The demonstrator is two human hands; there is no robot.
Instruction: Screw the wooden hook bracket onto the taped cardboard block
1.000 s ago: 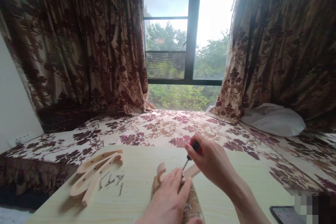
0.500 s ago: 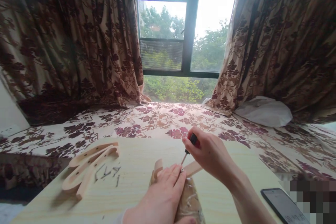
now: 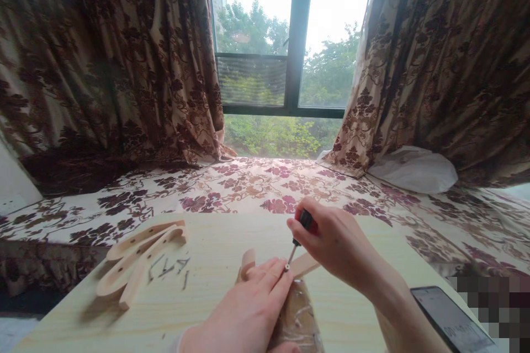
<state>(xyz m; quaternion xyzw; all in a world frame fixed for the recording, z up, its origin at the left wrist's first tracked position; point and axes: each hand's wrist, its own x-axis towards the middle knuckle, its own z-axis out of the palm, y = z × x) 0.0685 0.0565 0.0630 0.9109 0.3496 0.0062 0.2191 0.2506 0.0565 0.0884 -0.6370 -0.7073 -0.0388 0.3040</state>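
Daylight reaches you from the window ahead; sky burnt out to white, right-hand pane worst, haze bleeding over the frame. Curtains backlit, sinking into murk toward your outer edges. Bench pale, softly lit; a diffuse shadow falls on your side of the wooden pieces. Fine detail smeary: you get the small screws soft-edged, digits on the phone hard to read. Wide-lens stretch toward your margins. Coarse pixel blocks mask your lower right corner.
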